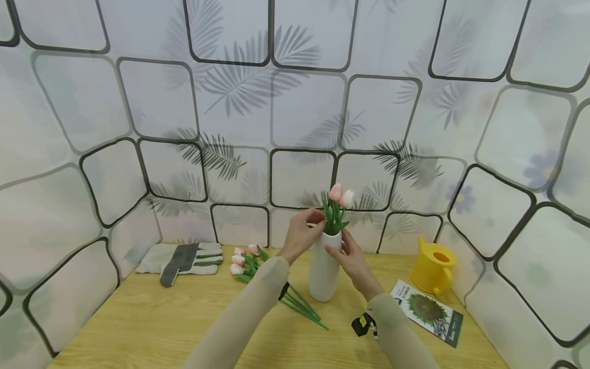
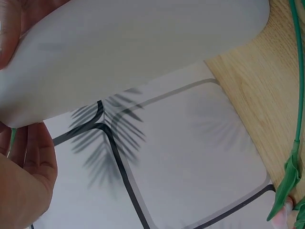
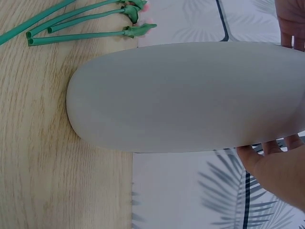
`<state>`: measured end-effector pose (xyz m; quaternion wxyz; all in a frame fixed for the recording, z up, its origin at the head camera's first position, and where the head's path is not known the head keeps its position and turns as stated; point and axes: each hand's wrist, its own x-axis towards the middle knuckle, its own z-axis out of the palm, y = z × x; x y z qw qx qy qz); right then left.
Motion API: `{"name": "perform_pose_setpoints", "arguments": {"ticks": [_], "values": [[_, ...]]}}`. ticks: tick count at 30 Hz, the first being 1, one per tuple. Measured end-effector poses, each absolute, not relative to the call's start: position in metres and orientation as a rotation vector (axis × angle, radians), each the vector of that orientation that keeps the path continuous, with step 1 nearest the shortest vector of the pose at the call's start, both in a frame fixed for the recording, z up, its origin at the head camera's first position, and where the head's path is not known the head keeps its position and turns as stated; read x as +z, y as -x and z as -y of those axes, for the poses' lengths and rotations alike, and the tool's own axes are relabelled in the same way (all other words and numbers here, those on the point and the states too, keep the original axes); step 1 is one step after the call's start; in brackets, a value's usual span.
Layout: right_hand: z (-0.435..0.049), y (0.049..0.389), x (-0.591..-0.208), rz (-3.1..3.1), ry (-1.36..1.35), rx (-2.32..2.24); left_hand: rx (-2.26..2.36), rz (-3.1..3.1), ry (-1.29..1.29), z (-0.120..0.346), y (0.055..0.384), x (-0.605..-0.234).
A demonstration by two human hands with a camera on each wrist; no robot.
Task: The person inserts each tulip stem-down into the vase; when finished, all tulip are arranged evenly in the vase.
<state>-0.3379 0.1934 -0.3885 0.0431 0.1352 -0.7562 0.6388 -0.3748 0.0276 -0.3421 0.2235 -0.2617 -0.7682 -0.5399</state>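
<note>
A tall white vase [image 1: 324, 271] stands upright on the table, with pink and white tulips [image 1: 342, 196] and their green leaves rising from its mouth. My left hand [image 1: 301, 233] is at the left of the rim, its fingers pinching a tulip among the leaves. A bit of green stem [image 2: 13, 137] shows by those fingers in the left wrist view. From the right, my right hand [image 1: 352, 259] grips the vase near its top, thumb in front and fingers behind. The stems inside the vase are hidden.
More pink tulips [image 1: 238, 260] lie left of the vase, their stems [image 1: 299, 303] pointing toward me. Grey-and-white gloves [image 1: 184, 260] rest at the back left. At the right are a yellow watering can [image 1: 433, 267] and a sunflower seed packet [image 1: 428, 311]. Patterned walls enclose the table [image 1: 138, 328].
</note>
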Motion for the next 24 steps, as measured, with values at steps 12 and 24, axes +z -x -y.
{"name": "perform_pose_setpoints", "arguments": {"ticks": [12,24], "values": [[-0.193,0.339,-0.389,2.270,-0.415,1.966,-1.497,2.102,0.723,-0.015,0.373,-0.341],[-0.193,0.339,-0.390,2.271,-0.409,1.973,-1.706,2.121,0.619,0.016,0.368,-0.361]]}}
